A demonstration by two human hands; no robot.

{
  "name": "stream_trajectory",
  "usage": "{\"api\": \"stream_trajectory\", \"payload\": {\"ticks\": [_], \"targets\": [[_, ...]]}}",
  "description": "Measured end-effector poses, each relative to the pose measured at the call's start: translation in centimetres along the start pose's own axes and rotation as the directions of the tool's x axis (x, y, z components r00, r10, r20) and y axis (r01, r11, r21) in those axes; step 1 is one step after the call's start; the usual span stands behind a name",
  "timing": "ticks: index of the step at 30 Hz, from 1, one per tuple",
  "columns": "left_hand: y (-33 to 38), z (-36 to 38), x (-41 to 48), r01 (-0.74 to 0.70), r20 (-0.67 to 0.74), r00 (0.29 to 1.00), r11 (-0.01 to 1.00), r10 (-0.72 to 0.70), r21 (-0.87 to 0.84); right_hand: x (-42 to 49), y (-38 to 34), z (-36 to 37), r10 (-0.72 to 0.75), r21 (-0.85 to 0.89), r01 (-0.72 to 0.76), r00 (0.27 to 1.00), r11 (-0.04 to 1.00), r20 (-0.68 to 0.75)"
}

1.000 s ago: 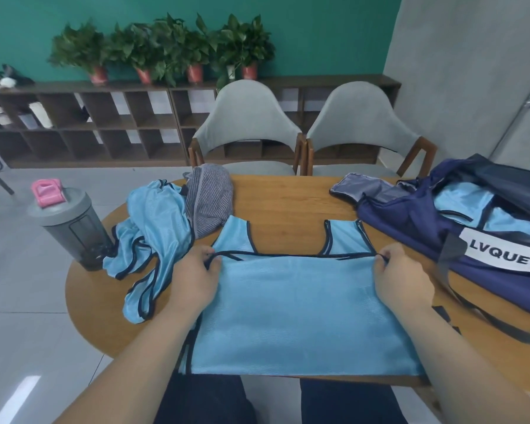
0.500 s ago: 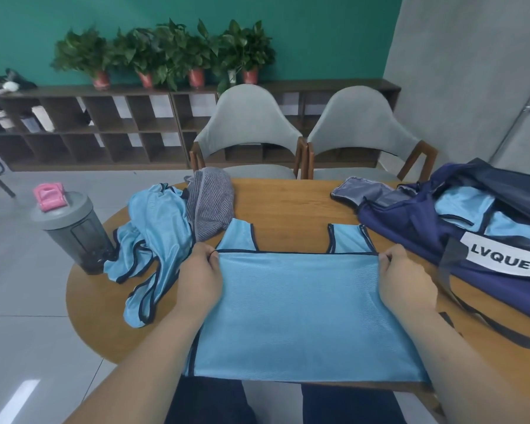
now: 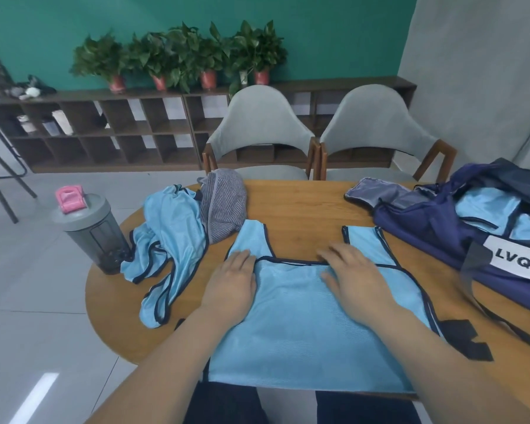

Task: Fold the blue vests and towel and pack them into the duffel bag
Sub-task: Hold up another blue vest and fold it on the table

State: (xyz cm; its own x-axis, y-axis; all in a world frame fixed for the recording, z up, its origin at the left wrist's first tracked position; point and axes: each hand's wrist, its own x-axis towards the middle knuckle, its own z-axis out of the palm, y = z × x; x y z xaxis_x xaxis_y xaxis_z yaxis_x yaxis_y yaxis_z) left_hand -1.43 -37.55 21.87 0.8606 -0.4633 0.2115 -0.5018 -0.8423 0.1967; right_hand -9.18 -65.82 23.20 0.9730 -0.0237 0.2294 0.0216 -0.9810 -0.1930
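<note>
A light blue vest with dark trim lies flat on the round wooden table, straps pointing away from me, its lower hem hanging over the near edge. My left hand lies flat on its left shoulder area with straight fingers. My right hand presses flat near the neckline, right of centre. Another blue vest lies crumpled at the left beside a grey striped towel. The navy duffel bag stands open at the right with blue cloth inside.
A grey shaker bottle with a pink cap stands at the table's left edge. Two grey chairs face me across the table. The bag's strap with a black buckle piece lies by the vest's right side. Shelves and potted plants line the far wall.
Both hands let go of the vest's upper corners and moved inward, now lying flat on the cloth. The vest looks spread a little wider; the view tilted slightly.
</note>
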Motion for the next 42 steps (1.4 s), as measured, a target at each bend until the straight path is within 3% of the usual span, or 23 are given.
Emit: {"api": "stream_trajectory", "payload": {"ticks": [2,5,8,12,15,18,25,28,31,38,40,42], "targets": [[0.0,-0.2,-0.2,-0.006,-0.021,1.0,1.0,0.006,-0.007,0.3,-0.7,1.0,0.055,-0.051,-0.051,0.995,0.997,0.079],[-0.5,-0.6,-0.3,0.001,-0.114,0.993,1.0,-0.003,-0.018,1.4,-2.2,0.7,0.183,-0.163,-0.168,0.98,0.972,0.083],[-1.1,-0.7,0.6,0.109,-0.156,0.98,0.987,-0.128,-0.122,3.6,-5.0,0.4,0.065,-0.095,-0.058,0.995,0.994,0.071],[-1.3,-2.2,2.8,0.299,-0.038,0.932,0.822,-0.361,-0.485,7.7,-8.9,0.6,-0.156,0.216,0.118,0.974,0.969,0.165],[-1.7,-3.2,4.2,0.455,0.143,0.866,0.635,-0.48,-0.624,8.6,-9.5,2.4,-0.196,0.17,0.155,0.947,0.973,0.255],[-2.2,-3.7,5.3,0.544,0.258,0.816,0.536,-0.518,-0.646,7.0,-9.1,4.0,-0.18,0.117,0.158,0.963,0.98,0.199],[-1.6,-5.4,7.4,0.636,0.448,0.771,0.528,-0.453,-0.562,5.2,-9.0,4.0,-0.176,0.121,0.16,0.975,0.98,0.135],[-1.4,-5.4,8.0,0.653,0.467,0.757,0.52,-0.456,-0.55,5.1,-9.1,3.7,-0.176,0.142,0.157,0.975,0.977,0.134],[-1.6,-5.1,7.9,0.615,0.435,0.777,0.4,-0.456,-0.68,5.2,-9.1,3.7,-0.169,0.156,0.149,0.977,0.976,0.128],[-2.2,-5.0,7.3,0.404,0.202,0.789,0.243,-0.58,-0.882,5.3,-9.1,3.9,-0.158,0.152,0.136,0.978,0.979,0.138],[-2.7,-4.4,7.2,0.366,0.096,0.77,0.313,-0.631,-0.877,5.3,-9.1,3.9,-0.158,0.146,0.137,0.977,0.98,0.144],[-2.9,-3.8,6.9,0.368,-0.05,0.757,0.489,-0.651,-0.791,5.2,-9.2,3.9,-0.165,0.131,0.146,0.976,0.981,0.145]]}}
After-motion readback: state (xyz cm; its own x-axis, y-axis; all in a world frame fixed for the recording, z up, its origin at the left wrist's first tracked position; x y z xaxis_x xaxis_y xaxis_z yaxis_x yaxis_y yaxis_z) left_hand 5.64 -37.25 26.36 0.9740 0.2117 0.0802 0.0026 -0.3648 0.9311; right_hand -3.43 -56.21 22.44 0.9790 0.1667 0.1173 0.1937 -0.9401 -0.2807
